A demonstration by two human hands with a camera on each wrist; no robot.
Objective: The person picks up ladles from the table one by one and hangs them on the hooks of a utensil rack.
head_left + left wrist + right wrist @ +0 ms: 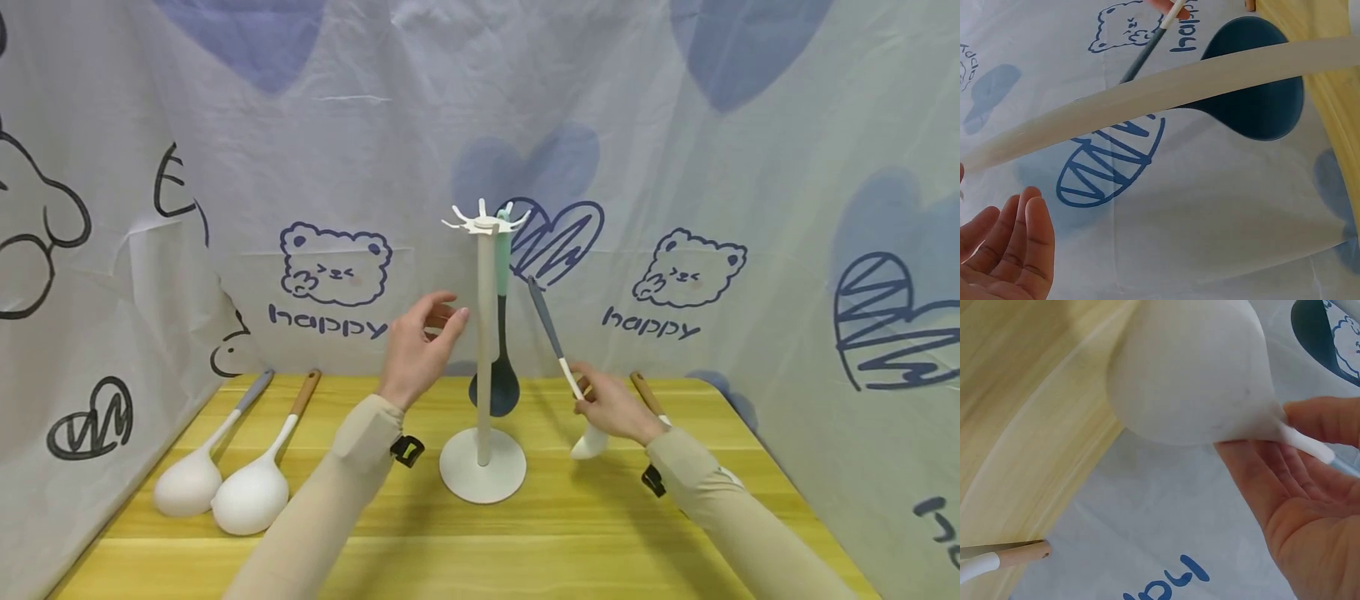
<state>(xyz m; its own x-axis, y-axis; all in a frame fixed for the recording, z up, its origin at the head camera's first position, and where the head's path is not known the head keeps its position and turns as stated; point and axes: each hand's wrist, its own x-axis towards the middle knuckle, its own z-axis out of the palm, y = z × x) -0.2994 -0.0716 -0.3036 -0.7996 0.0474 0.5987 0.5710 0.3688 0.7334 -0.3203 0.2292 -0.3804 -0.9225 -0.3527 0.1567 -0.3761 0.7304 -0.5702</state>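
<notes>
My right hand (611,406) pinches a white ladle (1191,375) by the white neck just above its bowl. The ladle's grey handle (546,315) slants up and left toward a white utensil stand (484,350). Beside the stand's pole my left hand (422,346) is raised, its fingers loosely bent and holding nothing; in the left wrist view its fingers (1038,244) are apart from the pole. A dark blue ladle (504,387) with a mint-green handle hangs from the stand's hooked top, partly hidden behind the pole.
Two white ladles lie on the left of the wooden table (420,567): one grey-handled (187,483), one brown-handled (251,497). Another brown-handled utensil (647,393) lies at right, mostly hidden by my right arm. A printed cloth (420,125) hangs behind and at both sides.
</notes>
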